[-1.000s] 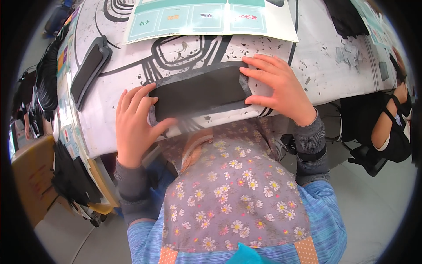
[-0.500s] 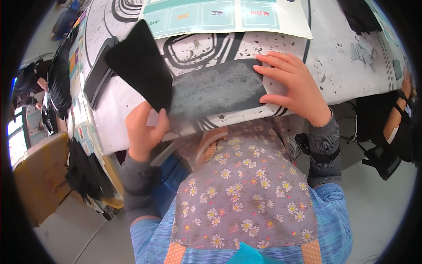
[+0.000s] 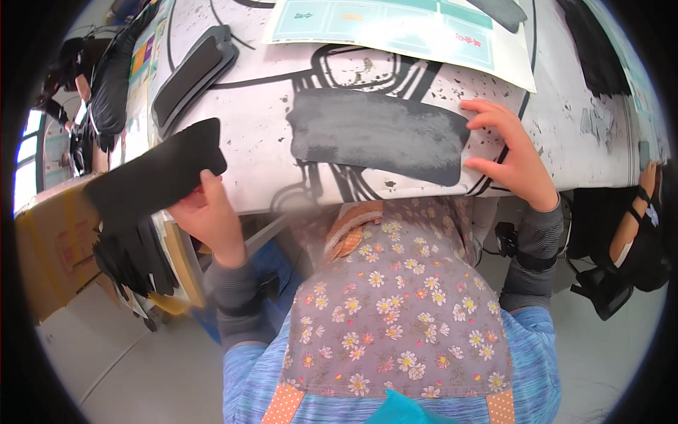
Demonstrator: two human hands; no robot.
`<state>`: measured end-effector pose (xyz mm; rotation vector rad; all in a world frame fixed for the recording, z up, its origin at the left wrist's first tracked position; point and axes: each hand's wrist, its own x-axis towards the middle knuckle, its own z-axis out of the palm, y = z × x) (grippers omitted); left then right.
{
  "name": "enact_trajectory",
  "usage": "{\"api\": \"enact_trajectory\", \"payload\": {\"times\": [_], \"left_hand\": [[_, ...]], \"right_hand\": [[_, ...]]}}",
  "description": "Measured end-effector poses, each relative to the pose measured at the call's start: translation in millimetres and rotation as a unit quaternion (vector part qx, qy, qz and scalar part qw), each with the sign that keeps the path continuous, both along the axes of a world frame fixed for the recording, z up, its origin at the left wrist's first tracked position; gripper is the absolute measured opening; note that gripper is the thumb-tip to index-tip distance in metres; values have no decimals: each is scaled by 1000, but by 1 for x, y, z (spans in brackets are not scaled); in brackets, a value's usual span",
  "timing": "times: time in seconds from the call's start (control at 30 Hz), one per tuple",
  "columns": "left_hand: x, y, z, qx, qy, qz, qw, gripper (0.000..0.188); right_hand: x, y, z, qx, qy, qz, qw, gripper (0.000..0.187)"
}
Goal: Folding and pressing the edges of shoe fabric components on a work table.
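Observation:
My left hand (image 3: pixel 208 219) is closed on one end of a flat black sheet (image 3: pixel 159 169) with rounded corners. The sheet is held past the table's left front edge, partly over the dark pieces hanging there. A flat dark grey panel (image 3: pixel 378 134) lies on the table, its upper face patchy with lighter grey. At the panel's right end is my right hand (image 3: pixel 515 159), fingers spread and curved. Its fingertips are at the panel's edge; whether they press on it I cannot tell.
Several dark pieces (image 3: pixel 191 81) lie stacked at the table's left side. A pale green printed sheet (image 3: pixel 402 35) covers the far middle. Black strips (image 3: pixel 597 53) lie far right. A cardboard box (image 3: pixel 56 247) stands at left. Another person's arm (image 3: pixel 628 219) shows at right.
The black sheet has come away from the grey panel's left end and swung left and down with my left hand. My right hand stays by the panel's right end; the view has shifted.

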<state>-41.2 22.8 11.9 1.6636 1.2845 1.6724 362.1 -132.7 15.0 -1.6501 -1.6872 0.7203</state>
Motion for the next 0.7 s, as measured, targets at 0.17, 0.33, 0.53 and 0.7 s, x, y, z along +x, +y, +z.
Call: {"api": "enact_trajectory", "payload": {"times": [0.17, 0.33, 0.53, 0.7], "left_hand": [[2, -21, 8, 176, 305, -16, 936, 40], [18, -31, 28, 251, 434, -195, 843, 44], [36, -53, 41, 299, 450, -174, 823, 42], [41, -45, 34, 300, 381, -156, 861, 44]], "right_hand": [[12, -8, 17, -22, 83, 3, 996, 44], [-36, 10, 58, 52, 346, -19, 937, 55], [-130, 16, 98, 69, -58, 90, 992, 82], [-133, 21, 87, 78, -85, 52, 992, 63]]}}
